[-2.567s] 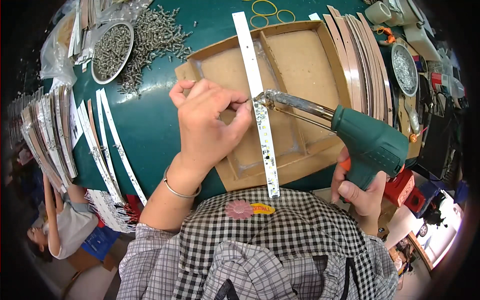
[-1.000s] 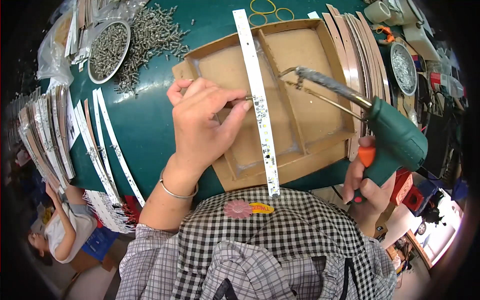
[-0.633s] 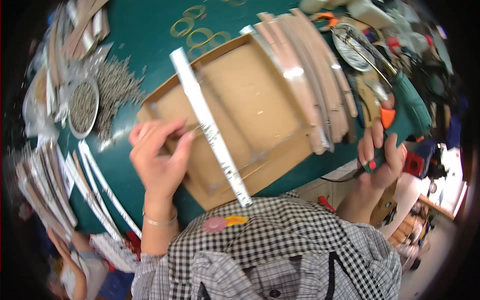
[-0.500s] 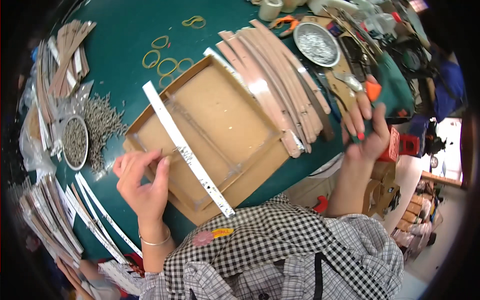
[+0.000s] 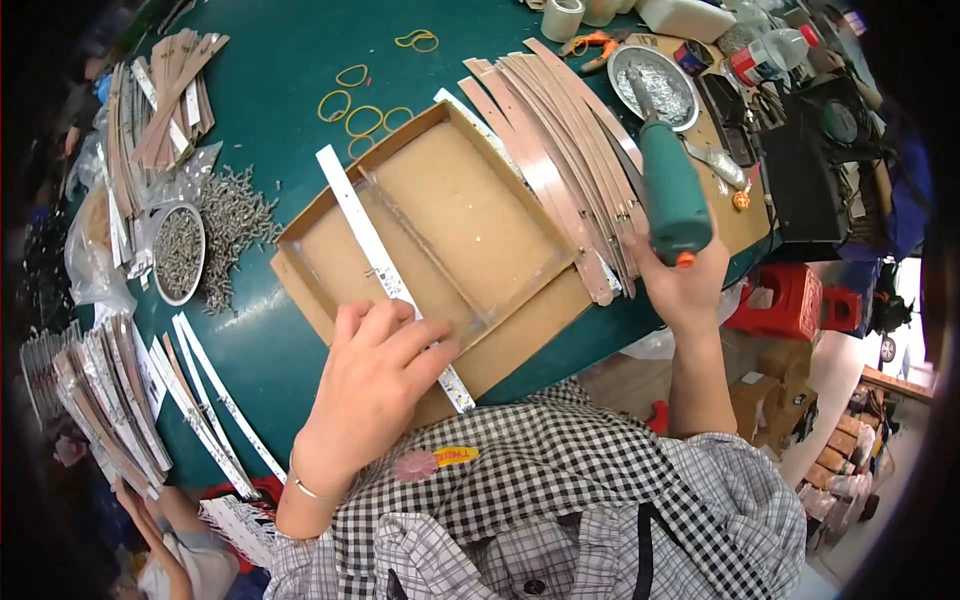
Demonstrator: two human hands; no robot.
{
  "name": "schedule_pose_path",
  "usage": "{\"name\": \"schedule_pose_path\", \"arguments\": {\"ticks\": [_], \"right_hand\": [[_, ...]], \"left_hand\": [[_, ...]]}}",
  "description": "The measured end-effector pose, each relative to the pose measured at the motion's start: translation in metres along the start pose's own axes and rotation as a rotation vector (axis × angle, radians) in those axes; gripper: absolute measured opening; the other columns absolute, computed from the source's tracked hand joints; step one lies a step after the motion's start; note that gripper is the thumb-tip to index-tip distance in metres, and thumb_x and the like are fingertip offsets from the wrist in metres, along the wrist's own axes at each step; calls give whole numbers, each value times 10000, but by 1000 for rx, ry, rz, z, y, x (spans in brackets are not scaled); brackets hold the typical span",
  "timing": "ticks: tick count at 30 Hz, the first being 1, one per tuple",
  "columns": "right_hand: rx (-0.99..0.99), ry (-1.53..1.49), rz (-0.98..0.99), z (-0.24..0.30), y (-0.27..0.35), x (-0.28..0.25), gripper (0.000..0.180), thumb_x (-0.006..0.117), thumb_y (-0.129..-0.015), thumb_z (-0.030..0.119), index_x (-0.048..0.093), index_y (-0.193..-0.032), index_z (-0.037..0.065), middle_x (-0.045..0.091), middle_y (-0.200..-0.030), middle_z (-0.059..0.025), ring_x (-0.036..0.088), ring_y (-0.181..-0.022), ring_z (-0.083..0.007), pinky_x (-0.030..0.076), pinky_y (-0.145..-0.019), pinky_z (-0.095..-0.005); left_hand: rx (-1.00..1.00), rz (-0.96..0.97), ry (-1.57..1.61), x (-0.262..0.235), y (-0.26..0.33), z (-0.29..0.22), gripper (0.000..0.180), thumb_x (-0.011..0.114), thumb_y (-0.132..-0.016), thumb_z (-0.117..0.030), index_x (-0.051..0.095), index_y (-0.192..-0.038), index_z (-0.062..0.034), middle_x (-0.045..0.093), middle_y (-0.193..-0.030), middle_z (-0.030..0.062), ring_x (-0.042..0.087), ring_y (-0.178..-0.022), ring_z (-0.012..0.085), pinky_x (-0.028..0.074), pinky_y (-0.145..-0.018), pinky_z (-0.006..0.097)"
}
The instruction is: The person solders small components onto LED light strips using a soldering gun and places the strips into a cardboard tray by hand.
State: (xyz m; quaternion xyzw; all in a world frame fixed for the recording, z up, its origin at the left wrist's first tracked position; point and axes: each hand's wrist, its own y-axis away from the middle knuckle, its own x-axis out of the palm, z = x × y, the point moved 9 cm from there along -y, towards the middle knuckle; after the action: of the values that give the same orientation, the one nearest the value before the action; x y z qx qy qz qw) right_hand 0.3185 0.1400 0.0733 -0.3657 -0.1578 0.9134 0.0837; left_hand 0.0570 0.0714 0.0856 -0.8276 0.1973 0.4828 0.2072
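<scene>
A long white strip [image 5: 362, 232] lies across a shallow cardboard tray [image 5: 470, 205] on a green table. My left hand [image 5: 375, 375] rests on the near end of that strip, fingers curled over it at the tray's front edge. My right hand [image 5: 680, 285] is shut on the handle of a green soldering gun [image 5: 668, 180]. The gun's metal tip points away from me into a round metal dish [image 5: 655, 85] at the far right. The gun is well to the right of the tray.
A fan of brown and white strips [image 5: 560, 150] lies right of the tray. Rubber bands [image 5: 350, 100] lie beyond it. A bowl of small metal parts [image 5: 180, 250] and a loose pile sit at left, with more strip stacks [image 5: 100, 390] near the left edge.
My right hand has swung the soldering gun away from the strip over to the metal dish at the right. My left hand stays on the strip. My head has turned rightward.
</scene>
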Motion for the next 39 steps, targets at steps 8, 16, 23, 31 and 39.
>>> {"name": "schedule_pose_path", "arguments": {"ticks": [8, 16, 23, 31, 39], "right_hand": [[29, 205, -58, -5, 1, -1, 617, 827, -692, 139, 523, -1215, 17, 682, -939, -120, 675, -821, -212, 517, -749, -317], [21, 205, -76, -11, -2, 3, 574, 764, -708, 79, 534, -1229, 2, 664, -1005, -175, 669, -907, -296, 506, -792, -351], [140, -220, -228, -30, 10, -24, 238, 650, -769, -99, 585, -976, 0, 609, -858, -40, 583, -782, -117, 477, -724, -254], [114, -720, -47, 33, 43, -27, 698, 643, -682, -162, 392, -1325, -63, 488, -769, -46, 473, -641, -111, 431, -638, -224], [434, -667, 349, 45, 101, 70, 609, 703, -746, -105, 454, -1290, 4, 529, -833, -8, 545, -756, -105, 476, -704, -244]], "left_hand": [[135, 83, -131, -3, -8, -14, 182, 595, -697, -129, 658, -858, -72, 608, -886, 7, 543, -852, 188, 406, -880, 384], [284, 43, -130, 8, -66, -17, 100, 588, -706, -141, 633, -767, -76, 591, -835, 30, 558, -840, 199, 432, -840, 352], [273, 3, -29, 42, -89, -1, 117, 565, -740, -81, 657, -814, -79, 623, -880, 42, 586, -888, 221, 425, -813, 333], [-263, -640, -63, -58, -30, 112, 127, 694, -736, -62, 724, -858, -79, 694, -811, 99, 657, -727, 250, 519, -680, 343], [-765, -339, -388, -55, -13, 233, 183, 760, -731, -282, 754, -861, -154, 710, -779, 68, 672, -768, 253, 455, -740, 400]]}}
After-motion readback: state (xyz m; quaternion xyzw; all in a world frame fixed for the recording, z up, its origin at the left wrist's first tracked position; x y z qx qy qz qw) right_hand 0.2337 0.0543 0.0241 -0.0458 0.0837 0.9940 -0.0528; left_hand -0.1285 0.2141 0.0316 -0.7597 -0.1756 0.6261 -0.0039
